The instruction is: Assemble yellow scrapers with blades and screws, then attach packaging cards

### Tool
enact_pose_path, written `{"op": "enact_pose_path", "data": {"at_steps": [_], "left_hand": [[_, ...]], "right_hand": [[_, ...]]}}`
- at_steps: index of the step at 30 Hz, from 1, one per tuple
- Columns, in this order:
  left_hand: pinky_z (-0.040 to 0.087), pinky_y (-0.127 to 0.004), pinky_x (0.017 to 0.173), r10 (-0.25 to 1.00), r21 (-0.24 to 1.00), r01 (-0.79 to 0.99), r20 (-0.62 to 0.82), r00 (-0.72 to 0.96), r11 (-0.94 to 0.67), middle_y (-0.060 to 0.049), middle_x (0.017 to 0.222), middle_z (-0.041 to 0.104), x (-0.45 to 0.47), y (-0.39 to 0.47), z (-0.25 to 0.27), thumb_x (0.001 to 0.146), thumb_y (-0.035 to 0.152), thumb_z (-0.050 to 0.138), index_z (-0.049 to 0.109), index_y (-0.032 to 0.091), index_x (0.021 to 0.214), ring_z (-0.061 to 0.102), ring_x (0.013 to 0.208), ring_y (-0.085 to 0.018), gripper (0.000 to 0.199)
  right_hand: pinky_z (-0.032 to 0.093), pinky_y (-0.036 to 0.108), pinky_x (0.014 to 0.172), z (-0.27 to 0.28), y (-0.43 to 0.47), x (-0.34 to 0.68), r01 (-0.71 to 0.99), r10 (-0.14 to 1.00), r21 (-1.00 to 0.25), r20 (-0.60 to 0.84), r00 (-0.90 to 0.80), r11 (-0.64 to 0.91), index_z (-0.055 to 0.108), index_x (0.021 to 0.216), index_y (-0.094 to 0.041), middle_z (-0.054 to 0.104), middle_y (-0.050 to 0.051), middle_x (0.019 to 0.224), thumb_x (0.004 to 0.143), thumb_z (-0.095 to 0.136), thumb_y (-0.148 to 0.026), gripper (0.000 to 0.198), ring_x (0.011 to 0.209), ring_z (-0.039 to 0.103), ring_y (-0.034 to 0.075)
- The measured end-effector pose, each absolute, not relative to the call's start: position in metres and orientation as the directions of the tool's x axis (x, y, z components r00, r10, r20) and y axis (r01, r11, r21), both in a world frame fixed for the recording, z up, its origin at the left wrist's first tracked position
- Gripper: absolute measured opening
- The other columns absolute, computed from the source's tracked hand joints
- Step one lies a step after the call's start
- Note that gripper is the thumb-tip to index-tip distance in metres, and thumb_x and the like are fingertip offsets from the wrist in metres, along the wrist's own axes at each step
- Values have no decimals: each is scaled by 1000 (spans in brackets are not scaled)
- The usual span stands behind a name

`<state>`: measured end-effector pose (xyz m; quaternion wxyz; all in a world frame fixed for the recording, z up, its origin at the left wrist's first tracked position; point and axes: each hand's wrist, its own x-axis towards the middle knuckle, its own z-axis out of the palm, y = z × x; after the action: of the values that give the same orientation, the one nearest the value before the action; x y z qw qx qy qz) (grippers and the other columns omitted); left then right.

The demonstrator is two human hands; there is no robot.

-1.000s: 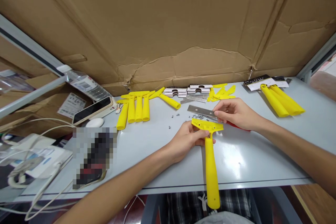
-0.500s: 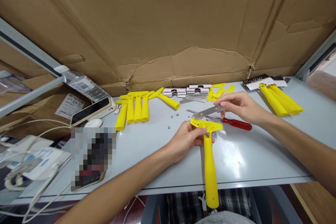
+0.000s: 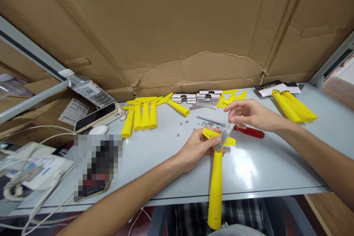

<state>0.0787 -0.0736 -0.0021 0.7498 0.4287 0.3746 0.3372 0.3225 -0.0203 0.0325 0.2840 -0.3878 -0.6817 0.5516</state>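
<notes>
My left hand (image 3: pixel 197 147) is closed round the neck of a yellow scraper handle (image 3: pixel 216 188), its T-shaped head up and its grip hanging toward the table's front edge. Between the fingertips of my right hand (image 3: pixel 246 116) is one end of a metal blade (image 3: pixel 224 134). The blade slants across the face of the scraper head, its lower end by my left thumb. Behind my hands lie a red screwdriver (image 3: pixel 250 131) and a scatter of small screws (image 3: pixel 211 123). Part of the screwdriver is hidden behind my right hand and the blade.
Several yellow scraper handles (image 3: pixel 145 114) stand in a row at the left. White card packs (image 3: pixel 184 97), loose blades (image 3: pixel 206 104) and yellow pieces (image 3: pixel 232 96) lie along the back. Carded scrapers (image 3: pixel 293 107) rest at right. Phones (image 3: pixel 95 117), a bottle (image 3: pixel 91 90) and cables (image 3: pixel 38 191) crowd the left.
The blade has come down from above the scraper head and turned steeper, now crossing its face. The handle's lower end has swung slightly left.
</notes>
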Motion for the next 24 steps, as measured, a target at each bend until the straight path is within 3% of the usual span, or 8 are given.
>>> {"op": "enact_pose_path", "data": {"at_steps": [3, 6, 9, 12, 15, 19, 24], "left_hand": [[57, -40, 80, 834, 904, -191, -250, 492, 384, -4, 89, 74, 79, -75, -3, 72, 37, 92, 65, 16, 103, 74, 73, -21, 46], [56, -39, 80, 850, 914, -192, -231, 474, 356, -4, 88, 73, 79, -75, -5, 73, 38, 91, 65, 16, 101, 72, 75, -20, 44], [54, -36, 77, 874, 918, -208, -225, 431, 339, -3, 87, 71, 79, -75, -7, 73, 37, 91, 63, 17, 101, 69, 75, -19, 44], [53, -35, 77, 892, 919, -222, -219, 396, 325, -3, 89, 71, 80, -76, -9, 72, 37, 92, 64, 17, 103, 68, 76, -18, 47], [53, -34, 77, 895, 919, -226, -218, 390, 322, -2, 86, 70, 81, -77, -10, 71, 37, 92, 64, 17, 102, 67, 76, -18, 46], [56, -36, 78, 903, 917, -241, -214, 371, 317, -1, 86, 69, 81, -76, -9, 70, 36, 93, 64, 17, 99, 68, 77, -18, 45], [57, -38, 80, 912, 921, -247, -204, 356, 302, -2, 88, 69, 80, -73, -8, 72, 35, 93, 64, 17, 101, 69, 78, -18, 45]], "right_hand": [[55, 28, 64, 26, -22, 314, 166, 861, -985, -42, -507, 50, 64, 126, -21, 71, 5, 98, 83, 81, -43, 51, 67, 62, 10], [57, 29, 68, 18, -26, 303, 11, 873, -996, -87, -479, -93, 56, 135, -25, 71, 6, 109, 73, 89, -34, 71, 76, 67, 12], [57, 29, 70, 15, -31, 293, -135, 887, -959, -171, -429, -251, 59, 122, -21, 71, 3, 98, 62, 94, -23, 69, 73, 67, 12], [56, 29, 68, 15, -34, 288, -153, 890, -936, -238, -390, -317, 61, 101, -17, 71, 3, 90, 56, 95, -21, 56, 69, 66, 12], [50, 26, 64, 14, -33, 290, -13, 884, -968, -223, -411, -251, 64, 89, -16, 71, 3, 84, 59, 94, -29, 45, 68, 64, 11], [48, 26, 69, 11, -32, 293, 158, 873, -984, -149, -465, -84, 69, 91, -16, 71, 2, 85, 61, 94, -34, 43, 75, 63, 11], [51, 27, 72, 11, -36, 287, 131, 883, -990, -108, -457, -53, 62, 98, -17, 67, 0, 85, 64, 91, -28, 46, 74, 62, 10]]}}
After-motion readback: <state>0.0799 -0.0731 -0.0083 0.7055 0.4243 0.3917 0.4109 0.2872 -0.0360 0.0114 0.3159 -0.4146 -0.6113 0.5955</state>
